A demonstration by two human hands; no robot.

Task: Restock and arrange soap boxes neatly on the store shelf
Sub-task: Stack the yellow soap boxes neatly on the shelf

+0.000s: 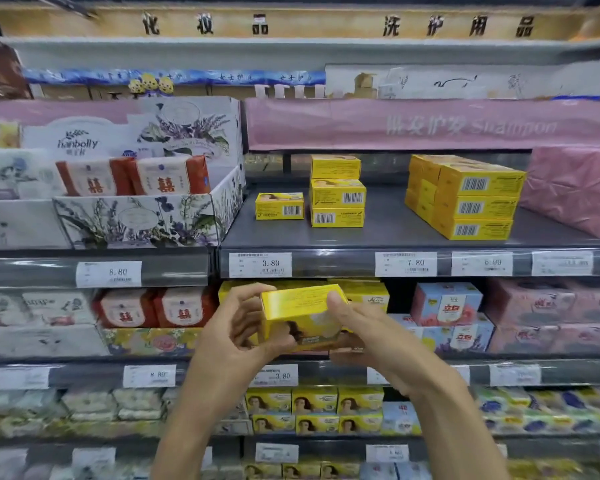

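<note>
The left hand [236, 327] is curling round the left end of a yellow cardboard soap box [302, 306], and the right hand [364, 334] is pinching its right end, just below the dark grey metal shelf [388, 233]. Up there, a lone yellow box [279, 206] is sitting left of a three-high yellow stack [336, 192], with a bigger yellow block [465, 199] further right.

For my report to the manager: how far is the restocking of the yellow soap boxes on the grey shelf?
Done: a large block, a stack of three and a single box stand on the grey shelf. In hand: the left hand and right hand hold one more yellow soap box below that shelf. Left: placing it, probably on the single box, and filling the bare gaps.
</note>
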